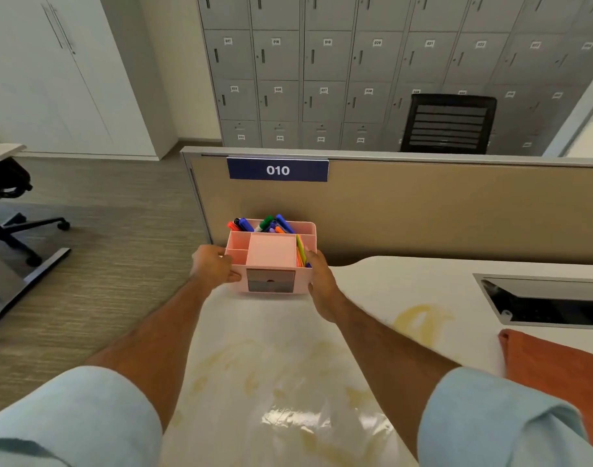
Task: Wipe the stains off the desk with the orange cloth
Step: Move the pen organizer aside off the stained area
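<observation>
A pink desk organizer point(271, 254) filled with coloured markers and sticky notes stands at the far left corner of the white desk point(372, 281). My left hand point(212, 267) grips its left side and my right hand point(320, 281) grips its right side. Yellowish stains point(281, 369) smear the desk surface between my forearms, with a darker yellow stain point(419, 321) to the right. The orange cloth point(554, 372) lies folded on the desk at the right, apart from both hands.
A beige partition point(423, 210) labelled 010 runs behind the desk. A rectangular cable opening point(544, 301) is cut into the desk at the right. An office chair base point(15, 227) stands on the floor to the left. Grey lockers point(355, 72) and a black chair point(450, 124) stand beyond.
</observation>
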Motion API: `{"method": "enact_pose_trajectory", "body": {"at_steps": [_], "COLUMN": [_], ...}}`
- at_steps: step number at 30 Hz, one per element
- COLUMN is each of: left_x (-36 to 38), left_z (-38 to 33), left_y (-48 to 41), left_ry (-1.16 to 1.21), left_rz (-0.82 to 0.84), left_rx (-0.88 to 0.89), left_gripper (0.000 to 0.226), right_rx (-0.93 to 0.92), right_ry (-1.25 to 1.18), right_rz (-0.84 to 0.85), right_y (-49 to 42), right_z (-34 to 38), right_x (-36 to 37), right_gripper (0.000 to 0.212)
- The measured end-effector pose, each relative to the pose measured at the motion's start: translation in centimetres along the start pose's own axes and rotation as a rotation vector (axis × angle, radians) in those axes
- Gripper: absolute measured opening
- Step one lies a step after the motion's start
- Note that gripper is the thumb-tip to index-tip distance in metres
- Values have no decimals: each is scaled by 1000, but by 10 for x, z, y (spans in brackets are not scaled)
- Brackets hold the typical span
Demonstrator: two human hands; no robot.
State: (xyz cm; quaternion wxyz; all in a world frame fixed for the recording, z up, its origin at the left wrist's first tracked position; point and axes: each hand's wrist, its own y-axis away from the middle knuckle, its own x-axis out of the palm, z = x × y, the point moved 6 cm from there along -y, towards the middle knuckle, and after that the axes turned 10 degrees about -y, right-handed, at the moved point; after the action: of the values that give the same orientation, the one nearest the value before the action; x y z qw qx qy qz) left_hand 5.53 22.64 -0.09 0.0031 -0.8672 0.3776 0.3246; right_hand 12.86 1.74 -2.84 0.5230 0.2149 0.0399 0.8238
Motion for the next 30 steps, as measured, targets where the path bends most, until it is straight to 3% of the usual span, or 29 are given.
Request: {"method": "enact_pose_trajectory", "body": {"at_steps": [5, 9, 18, 23, 27, 30], "left_x": [0, 1, 6, 7, 13, 33], "left_z": [15, 22, 32, 38, 52, 51], "left_y": [-16, -26, -26, -10, 22, 51], "left_ry": [15, 67, 274, 357, 313, 138], "left_rz": [3, 22, 61, 38, -109, -99], "left_rx": [-24, -54, -72, -70, -37, 54], "left_gripper": [30, 38, 49, 49, 36, 31], "right_rx": [5, 15, 24, -143, -226, -268], "right_ry": [23, -22, -39, 133, 388, 488], "right_rz": [8, -10, 8, -1, -203, -266], "right_y": [-9, -20, -27, 4, 50, 94], "right_z": [-2, -2, 4, 16, 5, -7], "right_x": [8, 9, 3, -37, -103, -154], "right_gripper": [41, 21, 24, 36, 42, 37]}}
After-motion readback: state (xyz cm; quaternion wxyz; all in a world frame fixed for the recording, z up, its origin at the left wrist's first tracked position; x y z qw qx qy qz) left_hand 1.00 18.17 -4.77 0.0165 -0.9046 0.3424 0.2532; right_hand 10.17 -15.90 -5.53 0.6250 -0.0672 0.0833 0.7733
